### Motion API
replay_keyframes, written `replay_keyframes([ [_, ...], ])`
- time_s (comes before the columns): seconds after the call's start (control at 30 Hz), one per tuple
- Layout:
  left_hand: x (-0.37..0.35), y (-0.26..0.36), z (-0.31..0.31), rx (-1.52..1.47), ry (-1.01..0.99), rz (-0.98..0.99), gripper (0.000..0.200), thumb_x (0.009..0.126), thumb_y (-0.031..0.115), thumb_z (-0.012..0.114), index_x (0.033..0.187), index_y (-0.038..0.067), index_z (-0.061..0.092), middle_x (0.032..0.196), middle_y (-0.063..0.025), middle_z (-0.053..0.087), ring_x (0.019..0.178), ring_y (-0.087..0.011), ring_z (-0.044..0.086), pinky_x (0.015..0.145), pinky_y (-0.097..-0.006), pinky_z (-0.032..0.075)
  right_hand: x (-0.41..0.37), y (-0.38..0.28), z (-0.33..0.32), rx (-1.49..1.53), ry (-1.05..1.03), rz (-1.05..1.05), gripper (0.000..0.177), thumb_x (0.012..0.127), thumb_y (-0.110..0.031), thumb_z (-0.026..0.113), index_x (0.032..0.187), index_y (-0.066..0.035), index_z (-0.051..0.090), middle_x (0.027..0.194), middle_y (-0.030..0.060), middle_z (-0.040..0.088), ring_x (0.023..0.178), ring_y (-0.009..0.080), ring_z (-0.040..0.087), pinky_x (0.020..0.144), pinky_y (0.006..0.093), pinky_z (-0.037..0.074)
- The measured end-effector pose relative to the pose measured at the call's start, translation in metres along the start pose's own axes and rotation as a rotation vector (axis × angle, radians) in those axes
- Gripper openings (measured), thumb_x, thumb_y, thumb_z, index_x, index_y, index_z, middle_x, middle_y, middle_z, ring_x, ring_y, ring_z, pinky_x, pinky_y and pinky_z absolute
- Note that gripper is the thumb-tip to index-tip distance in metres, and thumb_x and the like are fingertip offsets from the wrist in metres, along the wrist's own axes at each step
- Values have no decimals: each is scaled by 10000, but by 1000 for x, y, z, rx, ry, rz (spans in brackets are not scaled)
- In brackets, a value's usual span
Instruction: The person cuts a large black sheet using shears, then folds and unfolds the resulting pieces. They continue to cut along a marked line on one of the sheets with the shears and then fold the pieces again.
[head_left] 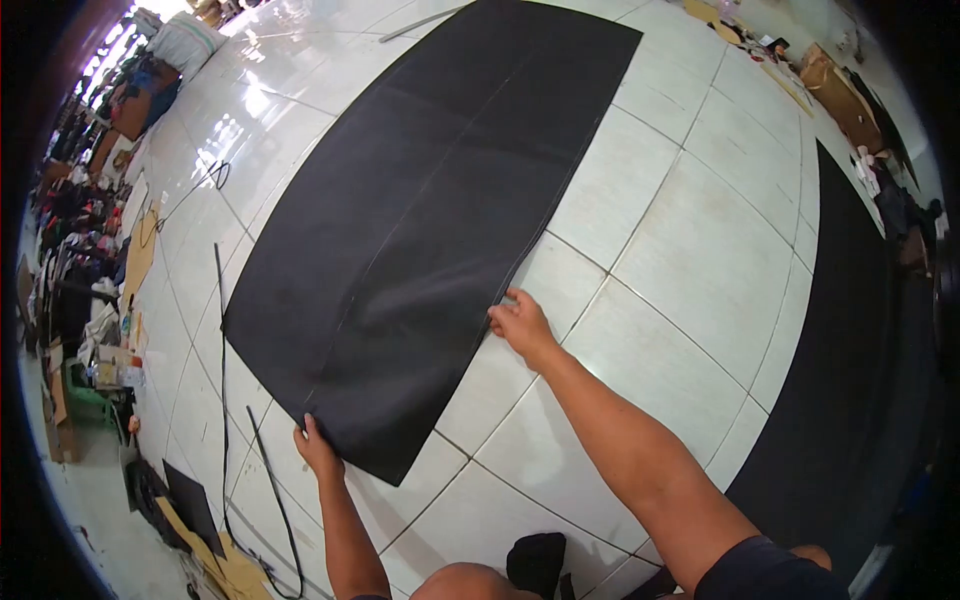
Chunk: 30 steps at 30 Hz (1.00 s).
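A large sheet of black material [420, 200] is spread across the tiled floor, with a faint pale line running along its length. My left hand [318, 448] grips its near edge, thumb on top and the other fingers hidden beneath. On the right long edge, my right hand [520, 325] pinches the border between thumb and fingers. The sheet ripples slightly between my two hands.
Another black sheet [830, 380] lies along the right side. Thin black strips [222, 400] curl over the white tiles at left. Mixed piles of goods [110, 290] line the left wall, and a pale strip [425, 22] lies beyond the sheet.
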<state>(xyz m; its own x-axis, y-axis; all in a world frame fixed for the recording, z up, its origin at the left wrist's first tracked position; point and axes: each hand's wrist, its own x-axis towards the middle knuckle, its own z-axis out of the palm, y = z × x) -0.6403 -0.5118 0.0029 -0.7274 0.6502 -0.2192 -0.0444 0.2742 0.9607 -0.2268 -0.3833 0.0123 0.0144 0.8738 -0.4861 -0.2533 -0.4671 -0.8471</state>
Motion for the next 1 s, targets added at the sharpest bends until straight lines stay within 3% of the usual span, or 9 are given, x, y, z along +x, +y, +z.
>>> replay_keyframes([
  [0.03, -21, 18, 11, -85, 11, -153, 363, 961, 195, 606, 1240, -15, 504, 1121, -129, 619, 1016, -211, 600, 906, -314, 477, -8, -4, 1, 69, 23, 59, 538, 907, -191, 677, 1352, 4, 444, 958, 96, 652, 799, 133, 624, 701, 263, 524],
  [0.13, -36, -9, -4, 51, -137, -22, 385, 937, 137, 626, 1261, -19, 487, 1173, -133, 604, 1058, -224, 595, 943, -315, 461, -17, -20, 12, -59, 52, 107, 513, 895, -217, 681, 1300, 15, 469, 956, 138, 670, 773, 159, 643, 658, 282, 533],
  [0.37, -36, 10, 15, 192, 17, 162, 478, 945, 86, 594, 1367, -45, 410, 1276, -171, 555, 1152, -259, 546, 1021, -342, 394, 20, -26, 31, -295, 326, -45, 508, 936, -194, 581, 1355, -27, 344, 993, 197, 645, 539, 219, 624, 458, 348, 527],
  [0.5, -54, -14, -9, 204, 78, 97, 484, 960, 82, 575, 1388, -38, 382, 1315, -189, 522, 1175, -259, 532, 1029, -341, 394, 6, -6, 34, -531, 320, -10, 562, 921, -159, 458, 1437, -48, 263, 1082, 299, 646, 880, 438, 675, 822, 490, 526],
  [0.6, -87, -25, -14, 96, 125, 41, 506, 960, 71, 568, 1402, -41, 349, 1336, -197, 498, 1181, -263, 528, 1034, -342, 393, -15, 6, 35, -701, 352, -109, 607, 916, -167, 458, 1467, -54, 230, 1144, 330, 617, 1036, 478, 617, 935, 513, 466],
  [0.73, -75, -19, 1, 192, 65, 194, 523, 958, 99, 574, 1398, -62, 342, 1333, -213, 504, 1180, -289, 535, 1040, -353, 391, 11, -4, 34, -739, 380, -199, 638, 934, -178, 441, 1503, -32, 192, 1180, 324, 606, 1051, 467, 617, 945, 502, 466],
  [0.83, -40, 0, 31, 346, 104, 222, 535, 942, 139, 605, 1381, -73, 385, 1318, -231, 530, 1186, -305, 542, 1042, -359, 392, 29, -49, 44, -396, 267, 55, 657, 948, -216, 478, 1512, -37, 194, 1164, 285, 632, 1038, 422, 637, 926, 476, 480],
  [0.93, 1, -6, 35, 458, 149, 289, 553, 920, 176, 640, 1359, -85, 428, 1313, -241, 550, 1199, -327, 543, 1051, -370, 387, 51, -35, 33, -577, 136, -172, 646, 961, -206, 557, 1507, -45, 253, 955, 140, 660, 680, 198, 654, 612, 322, 526],
  [1.0, 13, -8, 34, 464, 147, 275, 580, 917, 217, 660, 1352, -96, 438, 1332, -238, 543, 1215, -342, 535, 1061, -382, 381, 16, -42, 6, -708, 15, -271, 615, 947, -273, 605, 1462, -60, 347, 883, 115, 668, 779, 246, 653, 711, 356, 514],
])
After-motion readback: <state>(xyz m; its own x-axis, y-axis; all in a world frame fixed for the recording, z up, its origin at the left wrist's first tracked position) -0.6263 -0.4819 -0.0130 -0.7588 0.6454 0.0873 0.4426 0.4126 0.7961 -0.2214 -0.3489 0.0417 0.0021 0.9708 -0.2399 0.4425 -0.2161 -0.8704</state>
